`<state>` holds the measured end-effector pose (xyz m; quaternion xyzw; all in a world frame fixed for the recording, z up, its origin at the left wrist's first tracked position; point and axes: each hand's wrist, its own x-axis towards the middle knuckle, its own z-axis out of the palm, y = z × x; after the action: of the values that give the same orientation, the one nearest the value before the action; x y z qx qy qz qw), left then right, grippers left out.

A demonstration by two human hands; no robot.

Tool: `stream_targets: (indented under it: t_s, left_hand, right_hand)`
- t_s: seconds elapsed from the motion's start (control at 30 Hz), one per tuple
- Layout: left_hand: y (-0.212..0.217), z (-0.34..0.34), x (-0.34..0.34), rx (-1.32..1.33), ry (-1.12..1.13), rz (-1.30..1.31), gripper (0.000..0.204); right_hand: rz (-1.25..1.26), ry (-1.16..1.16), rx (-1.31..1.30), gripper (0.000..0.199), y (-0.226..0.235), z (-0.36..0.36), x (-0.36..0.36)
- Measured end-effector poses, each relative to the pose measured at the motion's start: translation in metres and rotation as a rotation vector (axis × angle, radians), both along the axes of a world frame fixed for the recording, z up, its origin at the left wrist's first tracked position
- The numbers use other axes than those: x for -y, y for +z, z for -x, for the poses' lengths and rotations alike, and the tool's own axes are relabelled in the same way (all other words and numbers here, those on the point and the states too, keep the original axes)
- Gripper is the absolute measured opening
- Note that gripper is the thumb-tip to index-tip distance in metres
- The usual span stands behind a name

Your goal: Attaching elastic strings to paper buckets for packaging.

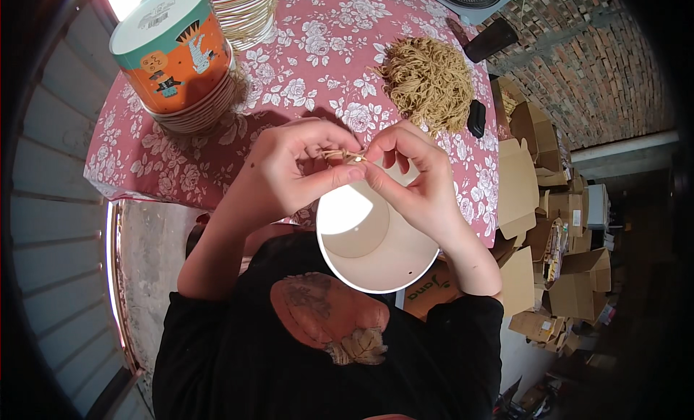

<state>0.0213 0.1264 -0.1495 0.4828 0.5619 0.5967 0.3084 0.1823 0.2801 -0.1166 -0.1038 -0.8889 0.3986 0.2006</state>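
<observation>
Between my hands, over the far rim of a white round paper tub (383, 257), is a short piece of tan cord (334, 155). My left hand (278, 170) pinches the cord between thumb and fingers, and part of it loops inside the curled fingers. From the other side my right hand (419, 174) closes thumb and forefinger on the cord's end, close to the left thumb tip. The tub's open mouth faces up toward me, and a small dark hole (410, 272) shows in its near wall. My fingers hide most of the far rim.
A heap of tan cords (430, 84) lies at the far right of the flowered tablecloth (303, 80), beside a small black object (476, 118). Upturned orange and green tubs (170, 66) are stacked at the far left. Cardboard boxes (517, 189) crowd the right side.
</observation>
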Motion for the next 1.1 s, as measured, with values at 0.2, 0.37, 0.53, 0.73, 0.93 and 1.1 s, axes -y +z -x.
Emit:
stream_targets:
  t_s: [0.2,0.37,0.53,0.73,0.93,1.1]
  left_hand:
    - [-0.004,-0.002,-0.001,-0.04,0.119,-0.074,0.011]
    - [-0.005,0.004,0.003,-0.173,0.205,-0.022,0.013]
    - [-0.003,0.009,0.009,-0.116,0.189,0.038,0.014]
    - [-0.002,0.014,0.012,-0.291,0.144,0.053,0.013]
    - [-0.001,0.014,0.014,-0.328,0.174,0.019,0.014]
    - [-0.003,0.015,0.015,-0.357,0.196,-0.038,0.013]
  right_hand:
    - [-0.013,0.026,-0.008,0.014,0.0,0.0,0.001]
    - [-0.008,0.023,-0.01,0.014,-0.002,-0.001,0.0]
    - [-0.009,0.011,0.023,0.013,0.001,-0.001,0.002]
    - [-0.041,0.039,0.016,0.013,0.003,-0.002,0.004]
    - [-0.044,0.031,0.043,0.014,0.005,-0.003,0.006]
    - [-0.042,0.02,0.04,0.013,0.004,-0.002,0.006]
